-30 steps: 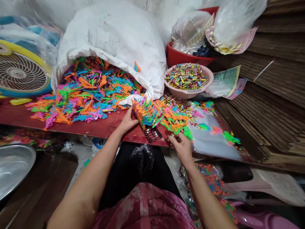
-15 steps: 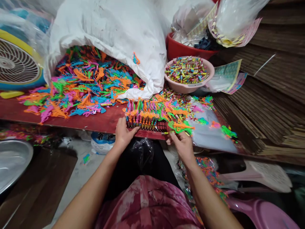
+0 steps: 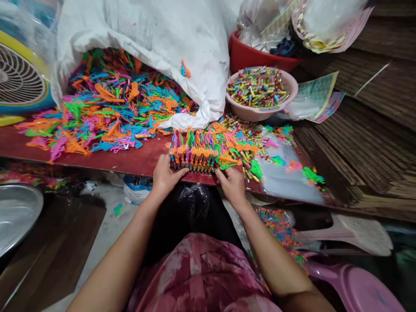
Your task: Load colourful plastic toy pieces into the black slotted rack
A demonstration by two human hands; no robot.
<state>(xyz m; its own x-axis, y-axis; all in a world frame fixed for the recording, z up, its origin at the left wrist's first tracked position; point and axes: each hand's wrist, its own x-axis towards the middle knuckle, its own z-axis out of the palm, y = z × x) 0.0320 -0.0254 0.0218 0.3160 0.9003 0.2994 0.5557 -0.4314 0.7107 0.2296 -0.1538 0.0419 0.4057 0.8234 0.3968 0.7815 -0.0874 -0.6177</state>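
Observation:
A tight row of small plastic pieces with orange round tips (image 3: 193,158) stands on a black wire rack, which is almost wholly hidden beneath it. My left hand (image 3: 167,175) grips the row's near left side. My right hand (image 3: 231,186) presses against its right end, and a green and orange piece (image 3: 229,161) lies just beyond those fingers. Both hands rest at the front edge of the red board (image 3: 107,158). Behind the row, a heap of bright plastic shapes (image 3: 110,104) spills from a white sack (image 3: 146,39).
A pink basin of small striped tubes (image 3: 260,89) stands behind a clear plastic sheet (image 3: 286,173), with a red basin (image 3: 256,56) beyond. A fan (image 3: 19,80) sits left, a steel basin (image 3: 16,212) below, stacked cardboard (image 3: 367,147) right, and a pink stool (image 3: 354,286) low right.
My right hand has moved left and now meets the row's right end, with the green and orange piece beside it. The row sits straighter than a second ago, and the view has tilted lower.

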